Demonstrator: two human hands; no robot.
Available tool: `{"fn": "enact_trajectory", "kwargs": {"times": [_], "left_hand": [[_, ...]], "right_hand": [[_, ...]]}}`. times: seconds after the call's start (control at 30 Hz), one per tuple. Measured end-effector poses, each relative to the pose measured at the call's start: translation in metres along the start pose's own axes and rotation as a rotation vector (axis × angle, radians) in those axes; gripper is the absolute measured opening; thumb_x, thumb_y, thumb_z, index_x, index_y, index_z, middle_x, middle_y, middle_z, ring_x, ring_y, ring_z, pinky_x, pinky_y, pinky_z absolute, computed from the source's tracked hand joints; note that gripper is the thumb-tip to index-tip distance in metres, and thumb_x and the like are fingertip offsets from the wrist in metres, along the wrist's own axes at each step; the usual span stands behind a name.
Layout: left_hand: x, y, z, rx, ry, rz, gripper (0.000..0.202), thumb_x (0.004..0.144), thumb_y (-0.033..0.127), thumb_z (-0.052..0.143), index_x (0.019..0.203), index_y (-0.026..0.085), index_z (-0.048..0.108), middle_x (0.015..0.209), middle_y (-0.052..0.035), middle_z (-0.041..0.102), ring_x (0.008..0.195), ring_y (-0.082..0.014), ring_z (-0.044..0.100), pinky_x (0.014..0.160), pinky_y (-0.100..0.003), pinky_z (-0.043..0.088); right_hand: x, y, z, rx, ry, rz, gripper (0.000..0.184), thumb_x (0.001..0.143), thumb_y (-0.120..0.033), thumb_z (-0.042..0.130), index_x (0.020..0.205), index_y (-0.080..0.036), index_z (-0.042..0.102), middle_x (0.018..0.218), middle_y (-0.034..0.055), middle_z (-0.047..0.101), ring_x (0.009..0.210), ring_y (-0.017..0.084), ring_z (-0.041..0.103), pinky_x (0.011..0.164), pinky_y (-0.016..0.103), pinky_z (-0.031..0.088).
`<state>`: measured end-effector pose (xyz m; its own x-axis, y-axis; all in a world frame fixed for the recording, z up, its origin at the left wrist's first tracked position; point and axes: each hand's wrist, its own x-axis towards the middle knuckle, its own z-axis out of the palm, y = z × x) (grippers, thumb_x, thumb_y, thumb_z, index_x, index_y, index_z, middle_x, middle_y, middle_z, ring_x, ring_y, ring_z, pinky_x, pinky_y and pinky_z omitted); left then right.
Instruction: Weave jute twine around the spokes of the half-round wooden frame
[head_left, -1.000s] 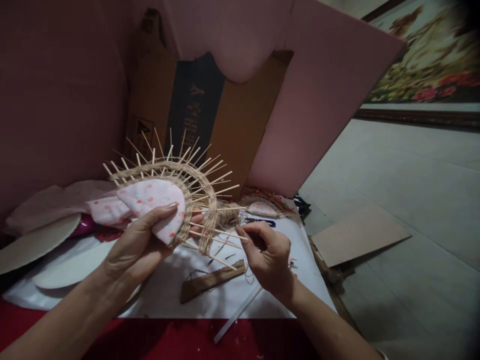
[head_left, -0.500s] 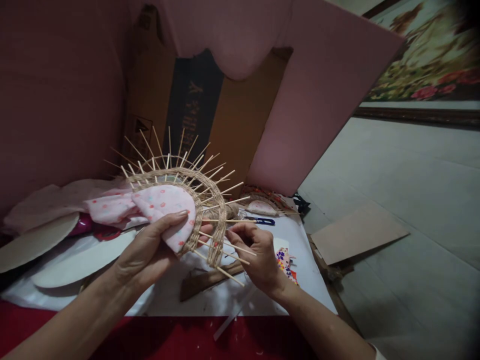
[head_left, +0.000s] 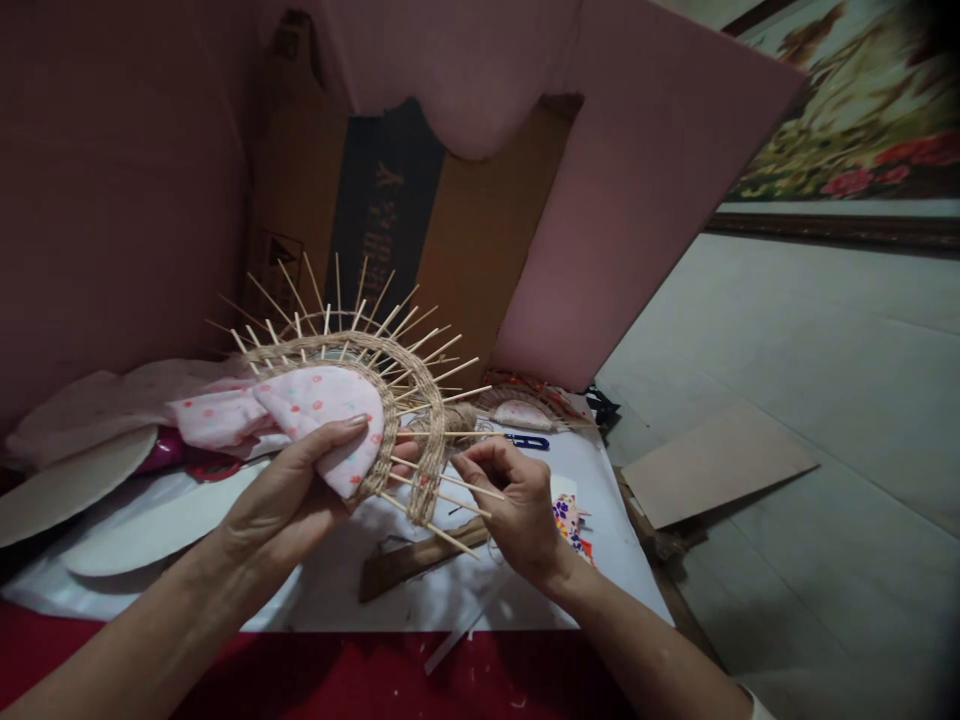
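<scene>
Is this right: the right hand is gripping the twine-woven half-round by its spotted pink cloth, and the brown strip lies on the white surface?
Not quite: in the head view, the left hand, not the right hand, grips the twine-woven half-round by its spotted pink cloth. The brown strip does lie on the white surface.

Dim light is falling on pale wall tiles (head_left: 847, 350); a framed picture (head_left: 862, 130) is hanging above; a pink panel (head_left: 622, 200) is standing alongside.
</scene>
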<state>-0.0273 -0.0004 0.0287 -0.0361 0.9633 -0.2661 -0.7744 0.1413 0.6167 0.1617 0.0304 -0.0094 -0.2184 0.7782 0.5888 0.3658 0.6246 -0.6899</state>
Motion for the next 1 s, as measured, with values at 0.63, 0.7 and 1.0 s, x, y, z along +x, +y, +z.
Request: {"fn": "enact_trajectory", "kwargs": {"times": [0.63, 0.7, 1.0], "left_hand": [[0.000, 0.003, 0.000, 0.086, 0.003, 0.084, 0.022, 0.075, 0.000, 0.055, 0.087, 0.014, 0.066, 0.076, -0.0113, 0.073, 0.066, -0.0221, 0.071, 0.064, -0.033, 0.060], [-0.001, 0.004, 0.000, 0.099, -0.001, 0.096, 0.022, 0.074, 0.000, 0.057, 0.088, 0.014, 0.066, 0.076, -0.0123, 0.073, 0.066, -0.0242, 0.071, 0.064, -0.035, 0.061], [0.003, 0.001, -0.004, 0.192, -0.060, 0.086, 0.013, 0.071, 0.004, 0.063, 0.080, 0.013, 0.067, 0.073, -0.0129, 0.073, 0.063, -0.0232, 0.070, 0.062, -0.032, 0.060]], "right_hand": [[0.002, 0.000, -0.017, -0.275, 0.115, -0.339, 0.002, 0.082, -0.016, 0.062, 0.081, -0.017, 0.063, 0.064, 0.0005, 0.064, 0.052, 0.010, 0.055, 0.052, 0.021, 0.041], [0.004, -0.001, -0.021, -0.299, 0.108, -0.393, 0.003, 0.082, -0.015, 0.062, 0.083, -0.017, 0.064, 0.067, 0.0013, 0.067, 0.056, 0.011, 0.058, 0.054, 0.022, 0.043], [0.006, -0.007, -0.026, -0.433, 0.061, -0.507, 0.002, 0.083, -0.017, 0.062, 0.082, -0.018, 0.063, 0.065, 0.0000, 0.066, 0.057, 0.010, 0.058, 0.056, 0.023, 0.040]]}}
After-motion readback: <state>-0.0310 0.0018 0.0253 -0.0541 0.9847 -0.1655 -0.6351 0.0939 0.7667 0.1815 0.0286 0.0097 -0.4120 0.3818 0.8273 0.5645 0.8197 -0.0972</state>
